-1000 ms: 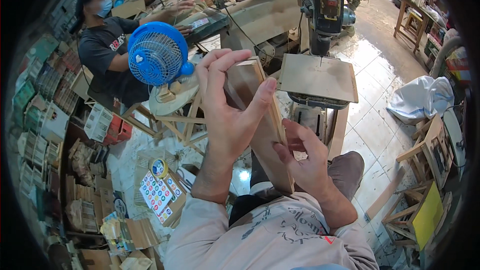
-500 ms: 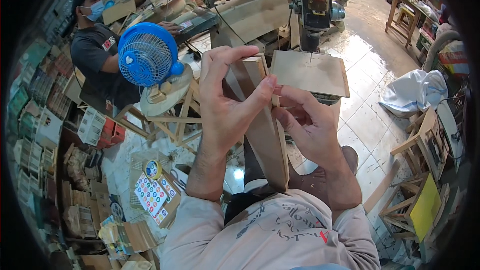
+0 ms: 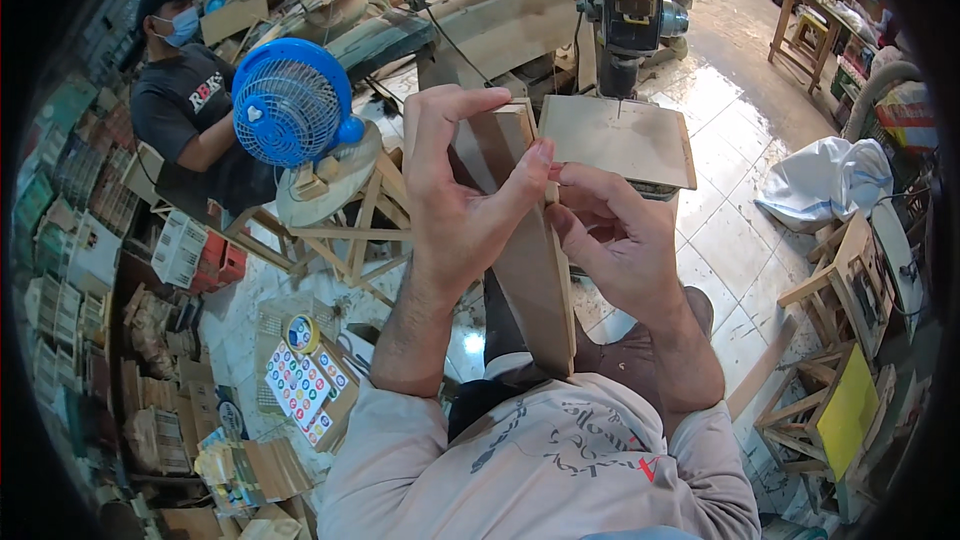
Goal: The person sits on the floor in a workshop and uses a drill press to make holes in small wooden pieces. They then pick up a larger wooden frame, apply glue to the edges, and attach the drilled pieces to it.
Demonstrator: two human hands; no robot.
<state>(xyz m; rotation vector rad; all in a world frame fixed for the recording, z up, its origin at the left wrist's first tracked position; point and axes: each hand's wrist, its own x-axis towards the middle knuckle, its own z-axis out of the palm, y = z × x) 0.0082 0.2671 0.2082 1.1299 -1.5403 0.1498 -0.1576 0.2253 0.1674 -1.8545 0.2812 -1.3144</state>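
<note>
A long, narrow wooden box [image 3: 532,290] stands tilted in front of my chest, its lower end against my shirt. My left hand [image 3: 447,185] grips the upper end, fingers over the top and thumb on the near edge. At that same edge, just below my left thumb, my right hand [image 3: 632,240] pinches a small pale piece [image 3: 551,195], possibly a wooden peg; its shape is mostly hidden by my fingers. Just beyond the hands is a drill press [image 3: 630,20] with a board-covered table [image 3: 615,140].
A blue fan [image 3: 292,105] stands on a round wooden stool [image 3: 335,185] at left, beside a seated co-worker [image 3: 185,90]. Sticker sheets [image 3: 300,380] lie on the floor at lower left. At right are a white sack [image 3: 825,180] and wooden frames [image 3: 815,410].
My right fingers have shifted slightly at the box edge, and the small pale piece shows more. The co-worker has leaned back and drawn an arm in behind the fan.
</note>
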